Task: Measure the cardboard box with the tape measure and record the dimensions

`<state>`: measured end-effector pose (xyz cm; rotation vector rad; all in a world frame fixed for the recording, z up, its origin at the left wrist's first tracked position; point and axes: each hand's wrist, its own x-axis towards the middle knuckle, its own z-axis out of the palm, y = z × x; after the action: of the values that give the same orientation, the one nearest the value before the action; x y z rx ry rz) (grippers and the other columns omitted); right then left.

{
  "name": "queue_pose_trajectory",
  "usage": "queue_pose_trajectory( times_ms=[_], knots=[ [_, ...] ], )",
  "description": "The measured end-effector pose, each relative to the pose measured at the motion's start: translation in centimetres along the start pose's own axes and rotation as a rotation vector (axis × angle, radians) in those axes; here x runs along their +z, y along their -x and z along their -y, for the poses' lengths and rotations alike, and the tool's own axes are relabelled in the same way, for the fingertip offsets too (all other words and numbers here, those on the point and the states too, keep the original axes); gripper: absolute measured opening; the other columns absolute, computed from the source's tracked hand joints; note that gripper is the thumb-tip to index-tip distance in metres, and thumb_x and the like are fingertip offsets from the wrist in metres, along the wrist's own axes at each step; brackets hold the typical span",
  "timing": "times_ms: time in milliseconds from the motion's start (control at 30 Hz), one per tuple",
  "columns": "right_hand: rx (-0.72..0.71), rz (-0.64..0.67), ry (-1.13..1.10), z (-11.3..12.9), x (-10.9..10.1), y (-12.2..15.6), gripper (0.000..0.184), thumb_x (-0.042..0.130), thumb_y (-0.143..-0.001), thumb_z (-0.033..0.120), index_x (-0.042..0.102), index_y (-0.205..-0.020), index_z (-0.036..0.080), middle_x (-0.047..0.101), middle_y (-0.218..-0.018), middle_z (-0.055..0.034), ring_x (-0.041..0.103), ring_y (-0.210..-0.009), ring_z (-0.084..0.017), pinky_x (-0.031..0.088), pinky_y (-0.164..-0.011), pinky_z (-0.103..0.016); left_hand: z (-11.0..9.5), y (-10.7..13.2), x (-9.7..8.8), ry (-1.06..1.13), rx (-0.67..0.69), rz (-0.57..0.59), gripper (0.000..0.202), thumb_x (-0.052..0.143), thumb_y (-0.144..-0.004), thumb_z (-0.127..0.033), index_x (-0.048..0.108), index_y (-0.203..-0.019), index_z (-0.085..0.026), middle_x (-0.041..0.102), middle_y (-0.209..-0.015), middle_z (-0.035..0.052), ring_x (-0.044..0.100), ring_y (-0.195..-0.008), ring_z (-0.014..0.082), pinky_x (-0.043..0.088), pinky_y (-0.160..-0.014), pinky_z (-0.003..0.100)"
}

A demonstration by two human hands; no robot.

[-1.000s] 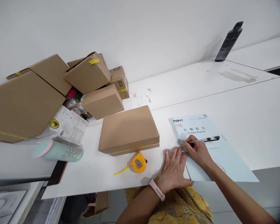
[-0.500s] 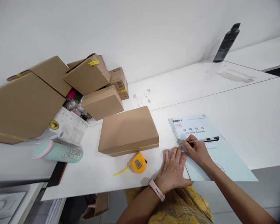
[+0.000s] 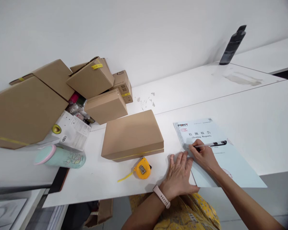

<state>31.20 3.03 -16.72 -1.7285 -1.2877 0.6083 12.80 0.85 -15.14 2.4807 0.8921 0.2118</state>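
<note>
On the white table lies a pale blue paper booklet (image 3: 230, 163) headed "Testing Report", with handwritten-looking marks down its left edge. My right hand (image 3: 204, 156) rests on it, fingers pinched around a pen (image 3: 213, 144) whose tip is at the booklet's left edge. Flat on the table, my left hand (image 3: 179, 174) has its fingers spread, touching the booklet's lower left edge. To the left of that hand sits an orange tape measure (image 3: 143, 169) with a short yellow end pulled out. Just behind it stands a closed cardboard box (image 3: 132, 134).
Several cardboard boxes (image 3: 93, 78) are piled at the back left against the wall. Near them are a white carton (image 3: 73, 131) and a mint green bottle (image 3: 62, 156) lying tilted in view. A dark bottle (image 3: 232, 46) stands at the back right.
The view has shifted very slightly, so everything sits a little lower. Both hands and the pen stay in nearly the same place on and beside the booklet.
</note>
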Motion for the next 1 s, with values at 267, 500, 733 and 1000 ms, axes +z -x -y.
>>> queue_pose_trajectory(
  times_ms=[267, 500, 733, 1000],
  knots=[
    [-0.012, 0.011, 0.005, -0.25, 0.16, -0.09, 0.027, 0.058, -0.086, 0.044, 0.048, -0.069, 0.027, 0.052, -0.051, 0.0037, 0.047, -0.049, -0.016, 0.037, -0.051, -0.03, -0.18, 0.08, -0.1, 0.01, -0.002, -0.008, 0.092, 0.067, -0.084, -0.064, 0.034, -0.156, -0.016, 0.028, -0.171, 0.0195, 0.023, -0.158, 0.0358, 0.016, -0.128, 0.064],
    [0.018, 0.006, 0.004, -0.05, 0.08, -0.03, 0.027, 0.058, -0.086, 0.044, 0.047, -0.069, 0.027, 0.051, -0.05, 0.0044, 0.046, -0.048, -0.016, 0.037, -0.051, -0.03, 0.0, 0.06, -0.14, 0.027, 0.002, -0.009, 0.092, 0.068, -0.084, -0.062, 0.034, -0.156, -0.016, 0.027, -0.171, 0.0201, 0.022, -0.159, 0.0362, 0.016, -0.127, 0.066],
    [0.015, 0.019, 0.03, 0.11, 0.0, -0.06, 0.026, 0.056, -0.085, 0.046, 0.047, -0.068, 0.027, 0.051, -0.051, 0.0039, 0.047, -0.05, -0.016, 0.037, -0.053, -0.03, -0.09, 0.03, -0.06, 0.039, 0.007, -0.013, 0.091, 0.069, -0.084, -0.059, 0.034, -0.156, -0.014, 0.027, -0.171, 0.0217, 0.022, -0.158, 0.0376, 0.015, -0.127, 0.066],
    [0.03, -0.046, -0.012, -0.4, 0.24, 0.09, 0.028, 0.057, -0.09, 0.046, 0.049, -0.072, 0.026, 0.05, -0.055, 0.0031, 0.046, -0.052, -0.016, 0.038, -0.052, -0.03, 0.26, -0.04, 0.44, 0.065, 0.012, -0.025, 0.096, 0.073, -0.081, -0.06, 0.034, -0.157, -0.015, 0.026, -0.171, 0.0221, 0.022, -0.158, 0.0384, 0.014, -0.127, 0.068]
  ],
)
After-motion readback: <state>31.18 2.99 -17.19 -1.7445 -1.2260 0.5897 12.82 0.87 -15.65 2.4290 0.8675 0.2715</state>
